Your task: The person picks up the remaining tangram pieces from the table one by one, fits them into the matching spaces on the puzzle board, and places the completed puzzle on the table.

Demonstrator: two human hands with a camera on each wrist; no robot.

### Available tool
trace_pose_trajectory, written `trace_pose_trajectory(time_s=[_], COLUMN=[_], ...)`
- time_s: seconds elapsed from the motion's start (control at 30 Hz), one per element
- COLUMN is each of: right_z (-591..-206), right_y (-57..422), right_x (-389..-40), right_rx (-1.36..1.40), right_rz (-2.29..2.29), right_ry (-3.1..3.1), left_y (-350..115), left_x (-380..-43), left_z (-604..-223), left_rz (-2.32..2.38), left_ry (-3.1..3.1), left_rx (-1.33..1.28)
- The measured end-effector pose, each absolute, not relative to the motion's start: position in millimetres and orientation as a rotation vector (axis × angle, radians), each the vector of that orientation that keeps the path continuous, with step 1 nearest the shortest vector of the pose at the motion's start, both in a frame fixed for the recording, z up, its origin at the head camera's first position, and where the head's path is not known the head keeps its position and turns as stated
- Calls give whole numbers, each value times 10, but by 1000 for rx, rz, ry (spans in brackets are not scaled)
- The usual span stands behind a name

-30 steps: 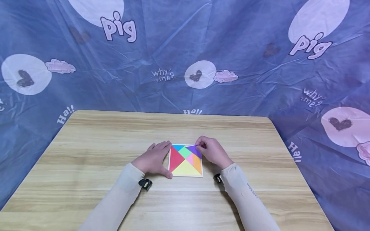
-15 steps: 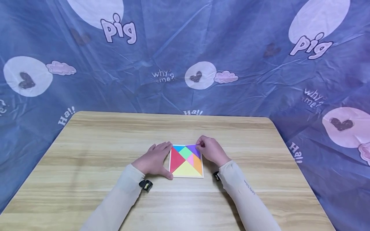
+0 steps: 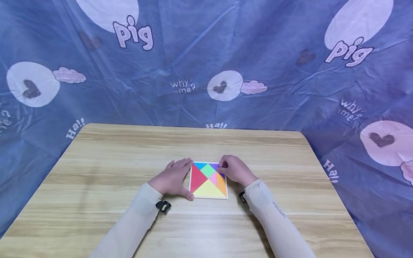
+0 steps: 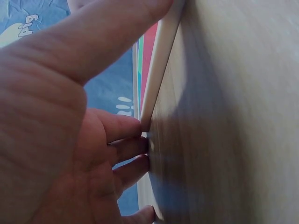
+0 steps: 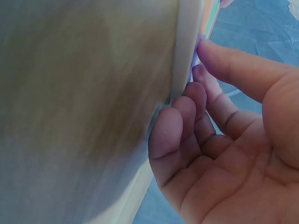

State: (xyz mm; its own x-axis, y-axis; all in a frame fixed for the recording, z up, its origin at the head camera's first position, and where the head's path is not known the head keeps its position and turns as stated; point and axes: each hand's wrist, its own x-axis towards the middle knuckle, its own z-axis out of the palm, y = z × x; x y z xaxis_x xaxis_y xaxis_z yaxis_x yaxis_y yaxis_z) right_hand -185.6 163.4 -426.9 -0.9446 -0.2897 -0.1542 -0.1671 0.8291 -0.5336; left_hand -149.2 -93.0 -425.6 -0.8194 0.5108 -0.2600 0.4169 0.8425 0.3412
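A square tangram tray [image 3: 209, 197] with a pale wooden rim lies on the table, filled with coloured pieces. My left hand [image 3: 172, 177] holds its left side, thumb at the near corner and fingertips at the far one. In the left wrist view the index fingertip meets the end of the rim [image 4: 161, 65]. Over the far right corner, my right hand [image 3: 237, 170] has curled fingers, with thumb and index finger on the purple triangle [image 3: 215, 165], partly hidden beneath them. The red triangle [image 3: 198, 178], yellow triangle [image 3: 209, 190] and green square [image 3: 208, 170] lie flat inside.
Smaller blue [image 3: 198, 165], pink [image 3: 213, 177] and orange [image 3: 221, 184] pieces also sit in the tray. The wood-grain table [image 3: 129, 143] extends around it. A blue printed cloth [image 3: 155, 96] hangs behind and beside the table.
The purple triangle, which overlapped the far right rim, now lies within the tray. My right thumb and fingers have shifted slightly nearer on it. My left hand keeps its hold.
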Motion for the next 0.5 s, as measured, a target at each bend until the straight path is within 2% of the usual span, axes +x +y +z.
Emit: trace_pose_trajectory(time_s=[0.5], right_z=[-4212], right_y=[1695], right_x=[-1727], right_rx=[-560], right_rz=[-714], right_ry=[2936], left_y=[-934], left_x=[-1483], left_z=[-4243], left_rz=[395], left_ry=[2676], left_rx=[724])
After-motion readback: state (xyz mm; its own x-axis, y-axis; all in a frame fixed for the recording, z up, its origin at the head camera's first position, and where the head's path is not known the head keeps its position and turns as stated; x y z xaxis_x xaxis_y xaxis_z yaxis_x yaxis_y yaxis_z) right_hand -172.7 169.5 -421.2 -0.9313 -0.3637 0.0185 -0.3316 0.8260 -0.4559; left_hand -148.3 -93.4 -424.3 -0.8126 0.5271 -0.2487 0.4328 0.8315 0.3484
